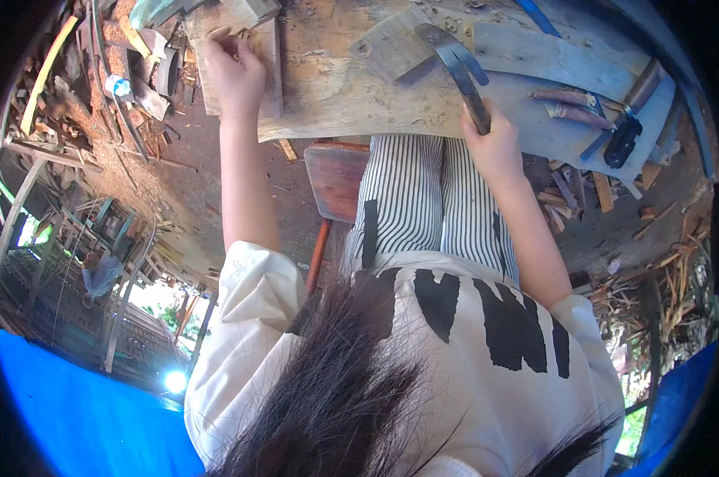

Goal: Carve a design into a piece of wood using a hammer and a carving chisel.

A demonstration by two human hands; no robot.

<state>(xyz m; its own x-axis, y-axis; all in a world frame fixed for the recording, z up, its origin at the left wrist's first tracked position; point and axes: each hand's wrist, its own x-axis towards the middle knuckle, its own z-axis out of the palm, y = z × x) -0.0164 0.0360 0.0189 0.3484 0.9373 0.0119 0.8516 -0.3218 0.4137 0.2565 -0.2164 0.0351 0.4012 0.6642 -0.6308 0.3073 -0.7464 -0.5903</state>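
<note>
From head height, the left fisheye looks steeply down past the shirt (455, 409) toward the workbench (320, 87).

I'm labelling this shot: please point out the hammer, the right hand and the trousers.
Hammer (462, 81), head view: upper shaft.
Right hand (495, 145), head view: back of the hand.
Trousers (406, 187), head view: striped left leg.

Block (386, 49) on bench (320, 95), left of hammer (460, 77)

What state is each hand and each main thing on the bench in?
Left hand: fingers curled; any grip unclear
Right hand: closed around hammer
Hammer: held by its handle
Wooden block: lying flat
Pale plank: lying flat
Red-handled tool: lying, handles apart
Bench: littered with small bits
</note>
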